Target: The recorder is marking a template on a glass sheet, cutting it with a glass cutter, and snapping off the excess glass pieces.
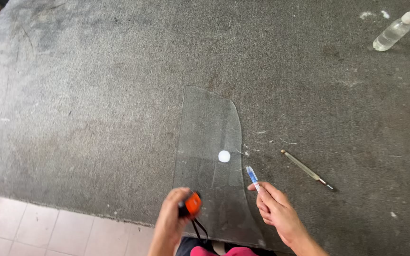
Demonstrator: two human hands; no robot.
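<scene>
A clear glass pane (pixel 209 137) with one curved edge lies flat on the grey carpeted table (pixel 96 95), reaching to the near edge. A small white disc (pixel 224 156) rests on the glass. My left hand (pixel 172 220) grips an orange and black tape measure (pixel 192 205) over the pane's near end; its black strap hangs down. My right hand (pixel 276 211) holds a blue and white pen (pixel 253 177) by its lower end, tip pointing up beside the pane's right edge.
A thin metal glass cutter (pixel 306 169) lies on the table right of the pane. A clear squeeze bottle (pixel 394 32) with a white cap lies at the far right corner. Pale tiled floor (pixel 48 232) shows below the table's near edge.
</scene>
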